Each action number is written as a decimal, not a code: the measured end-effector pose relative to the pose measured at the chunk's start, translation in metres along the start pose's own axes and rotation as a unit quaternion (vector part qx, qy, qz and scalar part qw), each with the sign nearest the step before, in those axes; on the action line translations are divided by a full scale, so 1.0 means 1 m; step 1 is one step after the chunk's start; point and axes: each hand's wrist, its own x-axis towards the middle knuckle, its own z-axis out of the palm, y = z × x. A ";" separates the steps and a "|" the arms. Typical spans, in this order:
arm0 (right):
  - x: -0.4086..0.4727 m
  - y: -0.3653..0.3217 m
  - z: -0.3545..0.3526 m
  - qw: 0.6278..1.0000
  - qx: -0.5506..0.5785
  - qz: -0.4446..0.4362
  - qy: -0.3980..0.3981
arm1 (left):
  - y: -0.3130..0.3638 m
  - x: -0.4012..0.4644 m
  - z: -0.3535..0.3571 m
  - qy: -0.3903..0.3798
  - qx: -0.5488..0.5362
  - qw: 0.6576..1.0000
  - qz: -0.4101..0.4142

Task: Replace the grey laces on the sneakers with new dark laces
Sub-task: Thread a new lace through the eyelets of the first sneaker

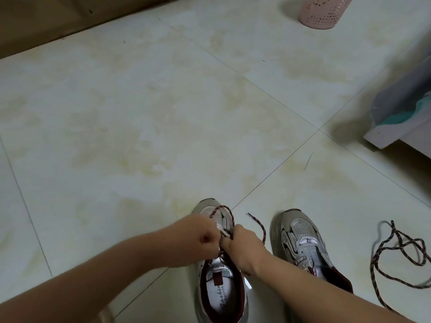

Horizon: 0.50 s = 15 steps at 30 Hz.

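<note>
Over the left sneaker (pixel 221 271), both hands' fingers (pixel 218 231) pinch its dark lace (pixel 224 212).

I am seeing a pale glossy tiled floor (pixel 163 108) giving off a soft sheen. The left grey sneaker of perforated mesh (pixel 219 264) is showing a matt maroon cloth lining and a smooth printed insole. The right grey mesh sneaker (pixel 303 241) is carrying shiny silver synthetic overlays. The dark maroon speckled braided lace (pixel 396 255) is looking rough and woven. The pink perforated bin (pixel 321 10) is looking matt.
</note>
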 end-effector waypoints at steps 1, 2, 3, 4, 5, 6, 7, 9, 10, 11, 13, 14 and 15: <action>0.001 0.002 0.000 1.000 0.008 -0.004 -0.004 | 0.007 -0.010 -0.016 -0.023 -0.099 0.995 -0.013; 0.001 0.003 0.000 1.000 0.015 -0.005 -0.011 | 0.015 -0.020 -0.034 -0.026 -0.175 0.984 -0.008; 0.001 0.004 0.000 1.000 0.018 -0.008 -0.015 | 0.017 -0.028 -0.050 -0.021 -0.248 0.969 -0.002; 0.001 0.004 -0.001 1.000 0.017 -0.011 -0.014 | 0.019 -0.031 -0.065 -0.005 -0.289 0.957 0.004; 0.000 0.005 -0.001 1.000 0.011 -0.015 -0.009 | 0.019 -0.031 -0.075 0.021 -0.287 0.958 -0.002; -0.001 0.003 -0.001 1.000 -0.002 -0.018 -0.002 | 0.017 -0.028 -0.080 0.052 -0.262 0.963 -0.014; -0.003 0.002 0.000 0.999 -0.023 -0.031 0.018 | 0.014 -0.023 -0.079 0.069 -0.237 0.968 -0.038; -0.006 -0.003 0.000 0.987 -0.090 -0.093 0.096 | 0.003 -0.009 -0.060 0.086 -0.185 0.973 -0.107; -0.006 -0.005 0.001 0.974 -0.122 -0.134 0.138 | -0.004 -0.002 -0.044 0.096 -0.141 0.975 -0.143; -0.004 -0.006 0.001 0.961 -0.138 -0.167 0.170 | -0.013 0.004 -0.025 0.102 -0.099 0.975 -0.170; 0.002 -0.008 0.002 0.956 -0.142 -0.182 0.183 | -0.027 0.010 0.009 0.107 -0.046 0.972 -0.205; 0.004 -0.009 0.003 0.958 -0.134 -0.184 0.176 | -0.034 0.012 0.022 0.102 -0.032 0.972 -0.211; 0.007 -0.010 0.004 0.957 -0.124 -0.198 0.172 | -0.039 0.014 0.033 0.100 -0.026 0.973 -0.204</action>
